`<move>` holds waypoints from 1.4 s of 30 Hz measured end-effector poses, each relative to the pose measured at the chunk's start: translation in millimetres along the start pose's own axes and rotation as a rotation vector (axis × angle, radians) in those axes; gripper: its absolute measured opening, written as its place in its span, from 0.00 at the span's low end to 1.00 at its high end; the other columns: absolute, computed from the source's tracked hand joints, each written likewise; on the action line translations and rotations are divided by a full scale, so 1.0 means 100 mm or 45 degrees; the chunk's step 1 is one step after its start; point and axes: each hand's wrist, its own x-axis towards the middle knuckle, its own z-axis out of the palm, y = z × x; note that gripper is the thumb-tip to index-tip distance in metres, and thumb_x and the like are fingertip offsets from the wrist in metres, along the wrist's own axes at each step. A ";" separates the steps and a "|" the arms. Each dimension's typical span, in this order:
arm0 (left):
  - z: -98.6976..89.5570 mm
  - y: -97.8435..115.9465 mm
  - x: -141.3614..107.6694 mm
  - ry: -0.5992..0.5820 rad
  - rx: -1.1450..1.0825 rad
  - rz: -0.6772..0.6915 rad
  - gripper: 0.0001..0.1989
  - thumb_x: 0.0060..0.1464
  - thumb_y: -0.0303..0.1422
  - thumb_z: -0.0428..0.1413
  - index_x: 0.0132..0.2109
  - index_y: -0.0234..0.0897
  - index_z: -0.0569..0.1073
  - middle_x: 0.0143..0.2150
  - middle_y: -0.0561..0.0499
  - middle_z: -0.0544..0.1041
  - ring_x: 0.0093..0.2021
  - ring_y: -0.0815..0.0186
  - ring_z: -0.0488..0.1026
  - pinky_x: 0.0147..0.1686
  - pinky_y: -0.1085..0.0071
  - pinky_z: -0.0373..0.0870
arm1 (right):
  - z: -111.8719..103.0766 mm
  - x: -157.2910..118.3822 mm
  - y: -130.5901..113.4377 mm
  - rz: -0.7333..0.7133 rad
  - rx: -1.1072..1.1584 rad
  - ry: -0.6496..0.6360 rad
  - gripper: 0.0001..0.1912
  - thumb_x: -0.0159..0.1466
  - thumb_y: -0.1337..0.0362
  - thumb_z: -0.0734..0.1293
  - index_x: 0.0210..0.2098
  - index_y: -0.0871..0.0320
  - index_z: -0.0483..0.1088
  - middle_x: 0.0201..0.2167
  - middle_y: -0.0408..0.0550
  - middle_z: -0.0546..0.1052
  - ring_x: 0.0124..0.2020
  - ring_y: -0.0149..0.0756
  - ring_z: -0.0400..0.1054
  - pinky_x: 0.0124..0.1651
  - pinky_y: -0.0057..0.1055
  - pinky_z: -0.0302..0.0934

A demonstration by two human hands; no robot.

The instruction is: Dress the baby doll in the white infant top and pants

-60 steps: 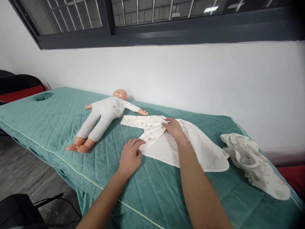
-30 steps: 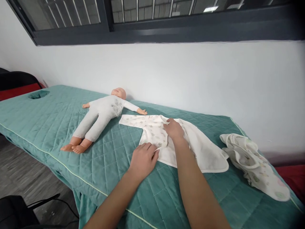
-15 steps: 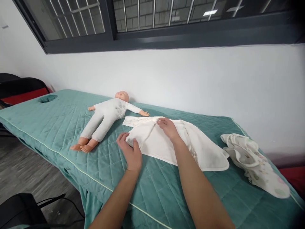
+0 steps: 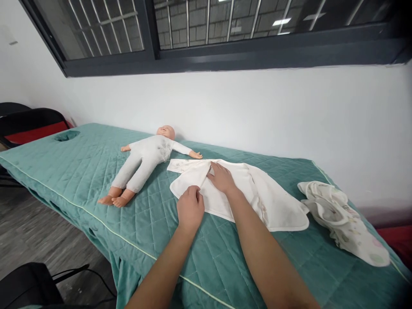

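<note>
A white baby shirt (image 4: pixel 240 199) lies spread on the green quilted bed cover (image 4: pixel 154 234), its patterned sleeve (image 4: pixel 179 165) pointing left. My left hand (image 4: pixel 190 209) is closed at the shirt's near left edge, its curled fingers seeming to pinch the cloth. Flat on the upper middle of the shirt rests my right hand (image 4: pixel 222 178), thumb and fingers apart. A baby doll (image 4: pixel 146 152) in a white body suit lies on its back to the left, one arm stretched toward the shirt's sleeve.
A bundle of printed white baby clothes (image 4: pixel 344 221) lies at the right end of the bed. Behind runs a white wall (image 4: pixel 257 107) under a barred window (image 4: pixel 206 25). A black and red chair (image 4: pixel 35 126) stands at the far left, a black object (image 4: pixel 30 285) at lower left.
My left hand has moved right onto the shirt's edge, its fingers closing from open. My right hand has shifted slightly down and flattened on the cloth. The view has tipped a little.
</note>
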 end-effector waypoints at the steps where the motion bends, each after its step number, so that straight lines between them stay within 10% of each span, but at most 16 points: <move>1: -0.01 0.00 0.00 -0.003 -0.006 0.001 0.10 0.61 0.28 0.48 0.46 0.39 0.72 0.38 0.47 0.79 0.41 0.59 0.77 0.38 0.67 0.66 | 0.00 0.01 0.00 0.011 -0.022 0.011 0.31 0.68 0.58 0.61 0.67 0.62 0.56 0.67 0.58 0.63 0.69 0.47 0.53 0.68 0.44 0.45; 10: -0.02 -0.01 0.00 0.008 -0.050 -0.016 0.10 0.60 0.27 0.49 0.45 0.40 0.74 0.37 0.50 0.79 0.39 0.62 0.76 0.36 0.69 0.64 | -0.05 0.01 0.02 -0.029 -0.162 0.062 0.19 0.69 0.69 0.53 0.49 0.58 0.73 0.55 0.53 0.74 0.57 0.41 0.65 0.60 0.35 0.55; 26: -0.01 -0.04 0.03 -0.040 -0.042 0.023 0.10 0.60 0.27 0.50 0.43 0.41 0.75 0.38 0.50 0.80 0.40 0.61 0.76 0.37 0.69 0.62 | -0.01 0.22 0.01 -0.081 -0.344 -0.175 0.27 0.72 0.57 0.52 0.65 0.64 0.60 0.69 0.60 0.60 0.71 0.47 0.49 0.69 0.48 0.43; 35: -0.02 -0.04 -0.02 0.043 -0.107 0.074 0.11 0.60 0.27 0.49 0.44 0.38 0.75 0.39 0.49 0.79 0.41 0.61 0.75 0.39 0.69 0.65 | -0.34 -0.83 0.15 -0.178 -0.391 -0.257 0.37 0.72 0.46 0.46 0.71 0.65 0.49 0.74 0.58 0.46 0.75 0.45 0.38 0.72 0.46 0.38; 42: -0.03 0.00 -0.05 0.050 -0.071 0.171 0.11 0.59 0.26 0.49 0.43 0.39 0.76 0.40 0.49 0.79 0.42 0.60 0.75 0.41 0.67 0.67 | -0.75 -1.53 0.28 -0.288 -0.063 -0.415 0.36 0.70 0.43 0.53 0.69 0.57 0.56 0.72 0.52 0.54 0.73 0.44 0.46 0.72 0.45 0.42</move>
